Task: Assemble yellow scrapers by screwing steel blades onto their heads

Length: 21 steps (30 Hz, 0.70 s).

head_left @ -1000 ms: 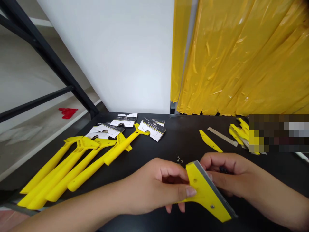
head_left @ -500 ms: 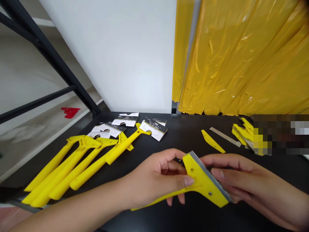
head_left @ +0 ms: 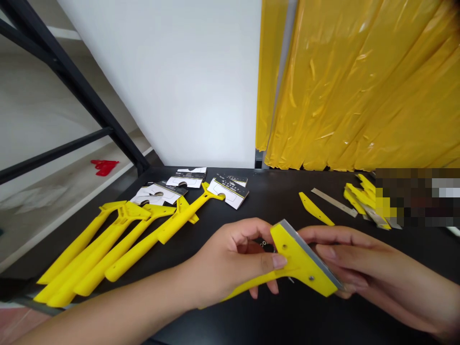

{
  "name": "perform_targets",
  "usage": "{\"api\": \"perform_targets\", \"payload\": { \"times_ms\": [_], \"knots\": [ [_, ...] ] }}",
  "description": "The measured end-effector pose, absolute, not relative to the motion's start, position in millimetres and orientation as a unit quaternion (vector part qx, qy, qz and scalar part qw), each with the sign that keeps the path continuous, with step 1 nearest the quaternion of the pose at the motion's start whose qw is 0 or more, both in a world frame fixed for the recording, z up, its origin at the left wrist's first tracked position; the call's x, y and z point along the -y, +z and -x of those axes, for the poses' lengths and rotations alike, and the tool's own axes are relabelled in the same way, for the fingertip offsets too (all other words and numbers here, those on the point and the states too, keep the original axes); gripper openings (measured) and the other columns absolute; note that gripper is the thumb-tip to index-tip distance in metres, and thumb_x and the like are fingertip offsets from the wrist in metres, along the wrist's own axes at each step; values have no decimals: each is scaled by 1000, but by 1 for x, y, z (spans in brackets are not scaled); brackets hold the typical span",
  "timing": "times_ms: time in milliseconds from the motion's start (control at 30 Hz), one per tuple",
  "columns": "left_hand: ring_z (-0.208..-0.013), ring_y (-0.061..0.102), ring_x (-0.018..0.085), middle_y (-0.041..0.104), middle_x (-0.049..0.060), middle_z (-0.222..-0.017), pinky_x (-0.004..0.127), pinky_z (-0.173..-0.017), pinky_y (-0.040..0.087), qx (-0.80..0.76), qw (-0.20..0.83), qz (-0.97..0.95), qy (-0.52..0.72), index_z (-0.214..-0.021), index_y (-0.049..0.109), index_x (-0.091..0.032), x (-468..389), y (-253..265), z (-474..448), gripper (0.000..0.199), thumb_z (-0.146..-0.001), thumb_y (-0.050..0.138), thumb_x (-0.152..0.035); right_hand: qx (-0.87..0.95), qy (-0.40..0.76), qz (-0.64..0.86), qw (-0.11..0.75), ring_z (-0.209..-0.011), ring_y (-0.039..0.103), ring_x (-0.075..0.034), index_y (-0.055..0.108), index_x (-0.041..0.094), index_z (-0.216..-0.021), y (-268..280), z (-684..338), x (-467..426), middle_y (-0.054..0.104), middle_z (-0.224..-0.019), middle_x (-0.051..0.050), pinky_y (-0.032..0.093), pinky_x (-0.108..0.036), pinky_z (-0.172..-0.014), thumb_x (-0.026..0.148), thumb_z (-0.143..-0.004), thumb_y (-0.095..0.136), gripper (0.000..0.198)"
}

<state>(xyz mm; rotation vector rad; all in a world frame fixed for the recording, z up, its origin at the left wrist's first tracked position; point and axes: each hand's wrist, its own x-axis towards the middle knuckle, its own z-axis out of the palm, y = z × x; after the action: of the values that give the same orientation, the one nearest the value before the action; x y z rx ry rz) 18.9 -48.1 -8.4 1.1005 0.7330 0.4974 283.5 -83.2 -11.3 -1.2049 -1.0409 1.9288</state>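
A yellow scraper [head_left: 304,263] with a grey metal blade [head_left: 305,244] along its head is held up above the table, tilted. My left hand [head_left: 237,263] is closed around it where handle meets head, thumb on the front face. My right hand [head_left: 345,258] is closed at the blade edge, thumb in front and fingers behind; its fingertips are partly hidden. One hole in the head looks unfilled and the other has a screw in it. Small metal pieces [head_left: 264,243] show through the gap in my left hand, too small to name surely.
On the black table [head_left: 273,191], several yellow scraper handles [head_left: 143,249] lie at left, beside printed cards [head_left: 228,191]. To the right lie a yellow clamp plate [head_left: 316,208], a flat blade strip [head_left: 334,202] and a pile of yellow pieces [head_left: 364,196]. Yellow plastic sheeting [head_left: 359,86] hangs behind.
Both hands and the scraper have shifted slightly up. The grip of each hand looks the same, and the things on the table stay put.
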Motion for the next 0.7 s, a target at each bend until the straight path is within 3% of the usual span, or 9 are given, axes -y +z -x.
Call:
{"api": "perform_targets", "payload": {
  "times_ms": [100,200,300,367,500,567,700],
  "knots": [
    [-71,78,15,79,5,-95,17,-53,57,-348,760,-489,248,-106,73,-18,43,-6,-18,29,-94,92,-36,405,711,443,366,-65,39,-14,90,25,-113,-10,-289,80,49,-69,2,39,-27,-60,65,-87,89,48],
    [-70,77,15,77,4,-95,19,-53,58,-350,754,-466,304,-104,73,-18,34,-4,-15,28,-93,92,-35,435,639,456,441,-79,55,-20,89,28,-107,-13,-302,75,66,-89,-6,53,-32,-68,57,-96,83,32],
    [-74,79,16,76,3,-90,20,-58,62,-353,748,-441,350,-100,73,-18,26,-2,-11,26,-94,93,-33,499,503,500,499,-100,66,-27,88,34,-112,-14,-314,70,75,-113,-8,61,-40,-84,62,-100,77,32],
    [-78,81,18,76,3,-91,21,-63,64,-362,748,-419,367,-99,71,-18,23,0,-9,27,-94,93,-33,575,367,547,485,-107,69,-29,88,38,-116,-13,-318,68,78,-115,-7,61,-42,-92,67,-102,72,36],
    [-80,82,19,74,1,-87,21,-63,63,-381,746,-397,376,-98,70,-19,22,2,-8,28,-94,94,-34,657,174,598,426,-85,71,-27,83,33,-101,-10,-314,69,80,-95,-5,57,-40,-76,70,-107,63,43],
    [-80,82,19,74,1,-88,21,-63,62,-385,744,-397,374,-98,70,-19,23,2,-8,28,-95,93,-33,671,148,596,416,-75,68,-25,78,31,-93,-13,-311,69,75,-83,-3,52,-37,-66,70,-108,60,45],
    [-81,81,19,76,3,-91,22,-64,61,-384,748,-398,367,-100,70,-19,24,0,-7,26,-95,92,-32,685,134,598,395,-73,68,-23,76,30,-93,-23,-310,63,72,-79,-1,51,-34,-67,65,-109,60,41]
  ]
}}
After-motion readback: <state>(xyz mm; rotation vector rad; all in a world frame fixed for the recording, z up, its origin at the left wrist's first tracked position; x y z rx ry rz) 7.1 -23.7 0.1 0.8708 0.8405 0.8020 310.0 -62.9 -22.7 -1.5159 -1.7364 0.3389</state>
